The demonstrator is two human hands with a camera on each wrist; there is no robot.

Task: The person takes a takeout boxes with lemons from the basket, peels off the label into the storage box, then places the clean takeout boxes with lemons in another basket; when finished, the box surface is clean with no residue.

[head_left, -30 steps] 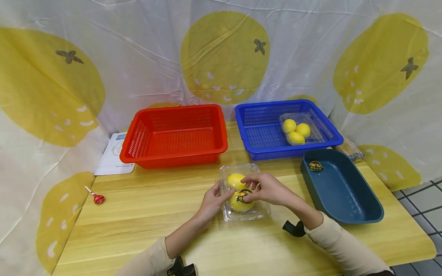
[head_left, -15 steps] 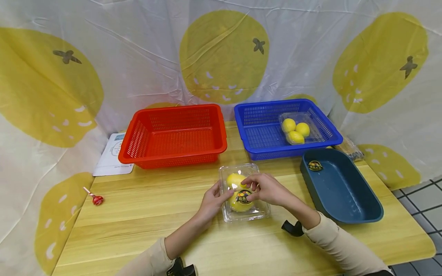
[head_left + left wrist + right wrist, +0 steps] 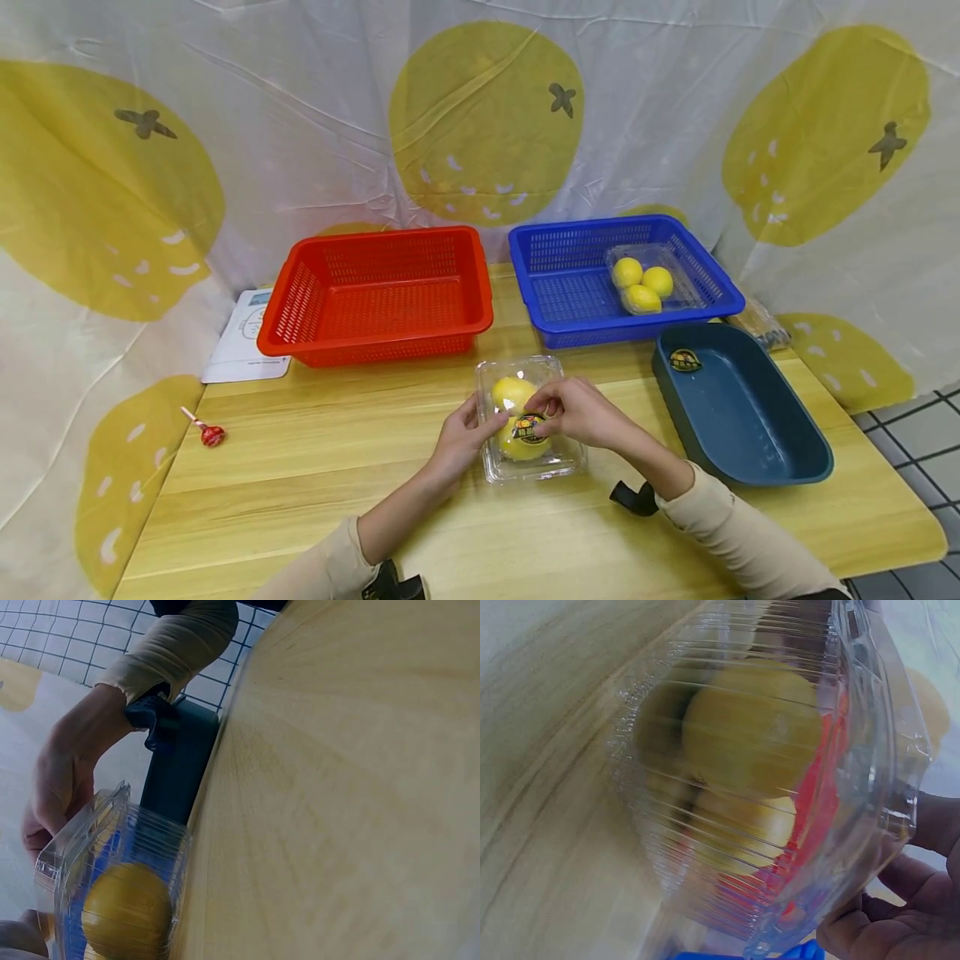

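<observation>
A clear plastic clamshell box with yellow lemons inside stands on the wooden table, its lid down. On the lid lies a dark oval sticker with coloured print. My left hand grips the box's left side, thumb over the lid. From the right, my right hand has its thumb and index finger close together at the sticker, pinching at its edges. In the right wrist view the curled right fingers are beside the lid, and lemons show through the ribbed wall.
Behind stand a red basket and a blue basket holding another box of lemons. A teal tray with a similar sticker is at right. A lollipop and a white printed sheet lie at left.
The right index finger has come down to the sticker's upper edge, nearer the thumb. The left hand and the box have stayed in place.
</observation>
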